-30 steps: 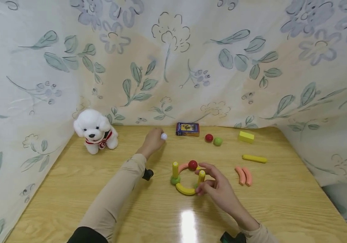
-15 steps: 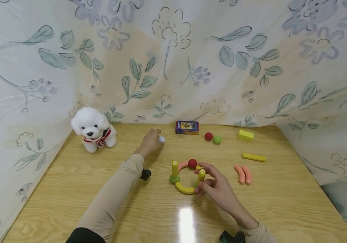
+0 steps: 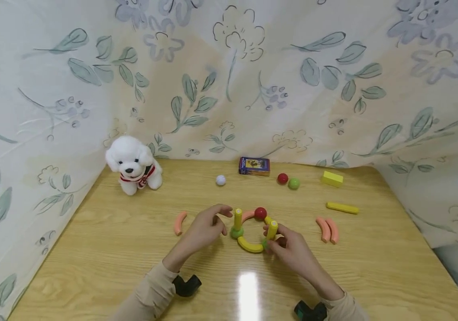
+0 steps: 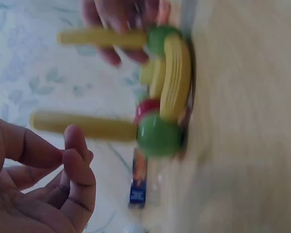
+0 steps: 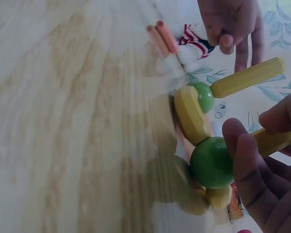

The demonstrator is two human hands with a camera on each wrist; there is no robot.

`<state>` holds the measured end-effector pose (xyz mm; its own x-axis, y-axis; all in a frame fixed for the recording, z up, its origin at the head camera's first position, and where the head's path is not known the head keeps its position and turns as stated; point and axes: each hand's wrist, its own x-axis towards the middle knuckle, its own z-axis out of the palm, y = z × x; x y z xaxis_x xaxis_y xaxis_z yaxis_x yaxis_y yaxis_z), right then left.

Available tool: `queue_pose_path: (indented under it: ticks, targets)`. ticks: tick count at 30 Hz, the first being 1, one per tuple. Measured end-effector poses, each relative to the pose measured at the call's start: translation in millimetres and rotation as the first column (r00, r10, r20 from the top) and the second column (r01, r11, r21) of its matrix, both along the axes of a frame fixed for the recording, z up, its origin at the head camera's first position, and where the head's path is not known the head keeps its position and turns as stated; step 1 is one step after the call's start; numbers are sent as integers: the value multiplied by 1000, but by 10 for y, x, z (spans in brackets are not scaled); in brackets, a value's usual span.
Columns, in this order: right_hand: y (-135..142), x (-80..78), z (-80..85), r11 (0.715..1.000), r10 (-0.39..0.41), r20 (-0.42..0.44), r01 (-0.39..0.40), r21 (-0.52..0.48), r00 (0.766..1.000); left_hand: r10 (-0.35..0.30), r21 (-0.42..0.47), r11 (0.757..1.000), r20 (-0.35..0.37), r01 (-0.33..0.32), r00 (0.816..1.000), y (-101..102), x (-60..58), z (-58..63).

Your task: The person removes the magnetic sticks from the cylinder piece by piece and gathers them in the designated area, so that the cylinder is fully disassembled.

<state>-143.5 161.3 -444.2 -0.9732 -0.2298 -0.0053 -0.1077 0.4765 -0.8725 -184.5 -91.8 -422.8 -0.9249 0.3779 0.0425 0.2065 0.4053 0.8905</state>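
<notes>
Floral cloth (image 3: 152,102) behind the table (image 3: 104,267), and your right hand (image 3: 294,253) pinches the right yellow stick (image 3: 272,229), likely light, stiff, best held mid-length, atop its green ball (image 5: 211,162), while your left hand (image 3: 204,228), fingers loose, empty, hovers beside the left yellow stick (image 3: 238,220).
</notes>
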Motion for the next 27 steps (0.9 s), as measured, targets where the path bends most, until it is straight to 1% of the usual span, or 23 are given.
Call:
queue_pose_path:
  ticks: [2, 5, 8, 12, 15, 19, 24, 25, 27]
  targets:
    - [17, -5, -29, 1000, 22, -21, -22, 9, 1000, -42, -9, 999, -5, 42, 999, 49, 76, -25]
    - [34, -9, -49, 999, 29, -53, -27, 35, 998, -63, -28, 998, -23, 63, 998, 128, 106, -58]
    - [37, -17, -56, 998, 40, -71, -37, 43, 997, -43, -36, 998, -43, 42, 998, 174, 92, -116]
    - [27, -24, -60, 998, 69, -80, -68, 16, 994, -12, -50, 999, -131, 5, 991, 200, 80, -183]
    - [12, -24, -51, 996, 84, -86, -84, -1, 993, 15, -45, 999, -178, -24, 984, 208, 76, -183]
    - [-5, -18, -35, 998, 61, -89, -61, 2, 994, 33, -36, 999, -172, -40, 985, 212, 64, -180]
    - [-4, -9, -4, 999, 34, -94, -32, 24, 995, 11, -11, 1000, -136, -12, 991, 205, 48, -192]
    - [10, -11, 9, 998, 35, -112, -30, 47, 993, 4, -8, 1000, -134, -5, 991, 205, 48, -193]
    - [80, -30, 43, 993, 28, -185, -6, 120, 982, 0, 0, 1000, -127, 0, 992, 205, 49, -195]
